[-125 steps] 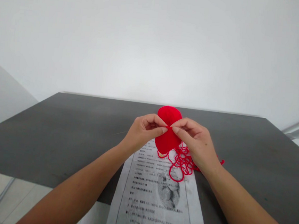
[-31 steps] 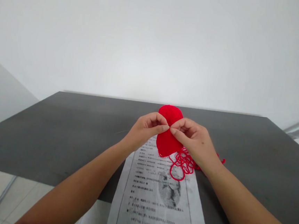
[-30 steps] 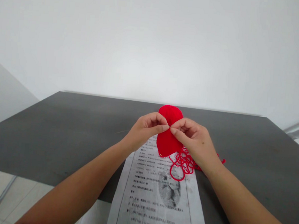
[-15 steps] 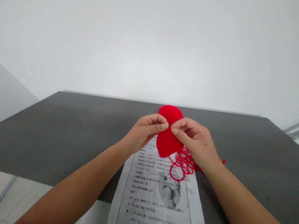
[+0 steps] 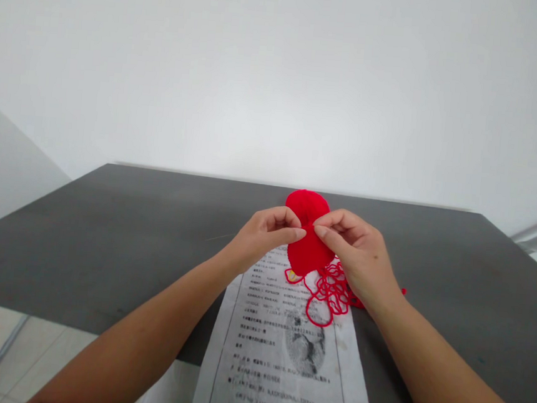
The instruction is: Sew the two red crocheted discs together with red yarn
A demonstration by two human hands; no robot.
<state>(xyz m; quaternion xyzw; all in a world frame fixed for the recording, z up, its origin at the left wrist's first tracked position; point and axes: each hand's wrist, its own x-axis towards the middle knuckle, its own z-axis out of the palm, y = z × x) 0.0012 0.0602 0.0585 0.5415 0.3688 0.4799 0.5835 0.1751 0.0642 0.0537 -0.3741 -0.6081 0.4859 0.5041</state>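
Note:
Both hands meet over the upper part of a printed sheet [image 5: 277, 365]. A red knitted piece [image 5: 310, 253] hangs between them, its top edge pinched by the thumb and fingers of my left hand [image 5: 273, 232] and of my right hand [image 5: 355, 247]. Just behind is a rounded red yarn ball [image 5: 306, 203], partly hidden by the fingers. Loose red yarn [image 5: 328, 294] lies in loops on the paper beneath my right hand. A small yellow item [image 5: 294, 276] shows at the lower edge of the knitted piece.
The dark grey table [image 5: 129, 233] reaches back to a white wall [image 5: 278, 89]. More red material [image 5: 356, 303] lies partly behind my right wrist. The sheet hangs past the table's front edge. Pale floor tiles show at the lower left.
The knitted piece has shifted slightly right and its lower edge is higher. My right hand has moved a little right. The yellow item and a yarn loop now show below the piece.

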